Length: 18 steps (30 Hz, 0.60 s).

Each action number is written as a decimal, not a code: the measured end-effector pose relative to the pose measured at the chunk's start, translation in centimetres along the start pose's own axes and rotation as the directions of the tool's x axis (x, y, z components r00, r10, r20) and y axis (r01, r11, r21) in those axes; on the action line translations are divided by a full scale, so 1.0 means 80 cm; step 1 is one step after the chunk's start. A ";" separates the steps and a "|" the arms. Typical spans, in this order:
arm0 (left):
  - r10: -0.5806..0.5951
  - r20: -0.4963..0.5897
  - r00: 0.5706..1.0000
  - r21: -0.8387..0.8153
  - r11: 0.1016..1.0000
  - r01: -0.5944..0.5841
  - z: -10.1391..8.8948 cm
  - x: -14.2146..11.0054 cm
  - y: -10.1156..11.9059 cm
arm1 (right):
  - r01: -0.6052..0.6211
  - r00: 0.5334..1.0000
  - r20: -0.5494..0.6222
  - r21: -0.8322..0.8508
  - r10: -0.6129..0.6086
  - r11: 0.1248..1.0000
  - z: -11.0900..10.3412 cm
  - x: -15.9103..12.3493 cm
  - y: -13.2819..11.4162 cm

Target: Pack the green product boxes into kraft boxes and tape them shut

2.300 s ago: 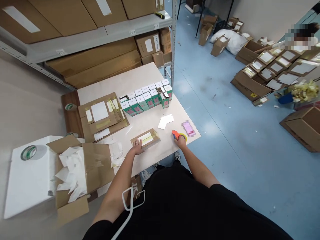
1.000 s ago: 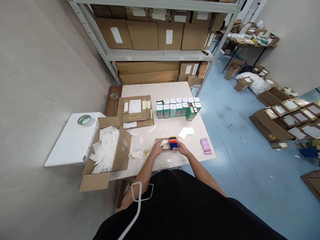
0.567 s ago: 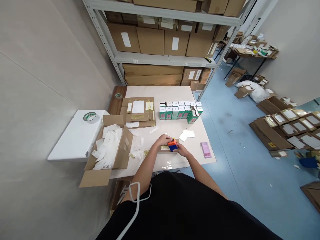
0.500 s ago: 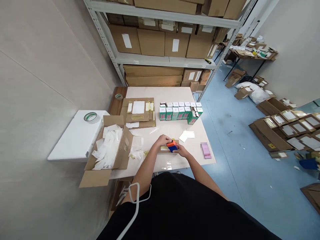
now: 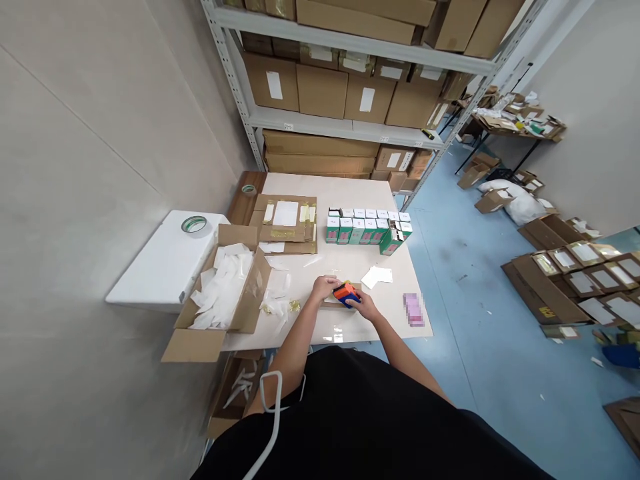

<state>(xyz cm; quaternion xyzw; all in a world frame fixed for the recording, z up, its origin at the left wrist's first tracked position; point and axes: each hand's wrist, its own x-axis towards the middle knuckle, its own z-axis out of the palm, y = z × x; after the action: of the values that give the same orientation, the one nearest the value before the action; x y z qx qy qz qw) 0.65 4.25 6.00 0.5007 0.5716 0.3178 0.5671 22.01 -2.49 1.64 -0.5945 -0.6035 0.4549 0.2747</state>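
My right hand is closed round an orange-and-blue tool that looks like a tape dispenser. It is held over a small flat cardboard box at the front of the table. My left hand is at the tool's left end, fingers drawn together near the box; what they pinch is too small to make out. The tool and both hands hide much of the box. White cards lie just beyond my right hand.
Several green-and-white cartons stand behind, one tilted forward. Flattened cardboard lies at the back left. An open carton of white paper stands left, beside a white box with a tape roll. Shelving rises behind the table.
The view has shifted slightly. The orange-and-blue tool has turned, showing more of its orange side. My left hand has drawn back a little to the left from it.
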 end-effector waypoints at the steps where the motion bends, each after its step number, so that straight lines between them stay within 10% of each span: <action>1: 0.005 0.007 1.000 0.012 1.000 -0.005 -0.001 -0.001 0.001 | -0.002 1.000 0.001 0.007 0.002 1.000 0.000 0.000 -0.001; 18: 0.197 -0.188 0.962 0.112 0.978 -0.178 -0.025 -0.007 0.024 | 0.048 0.999 -0.015 0.061 -0.047 0.997 -0.029 -0.008 -0.019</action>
<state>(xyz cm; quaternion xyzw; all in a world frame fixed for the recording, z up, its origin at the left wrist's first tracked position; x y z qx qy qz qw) -0.93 4.68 8.28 0.5446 0.5894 0.3912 0.4505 23.43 -2.40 4.11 -0.5743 -0.6015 0.4624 0.3075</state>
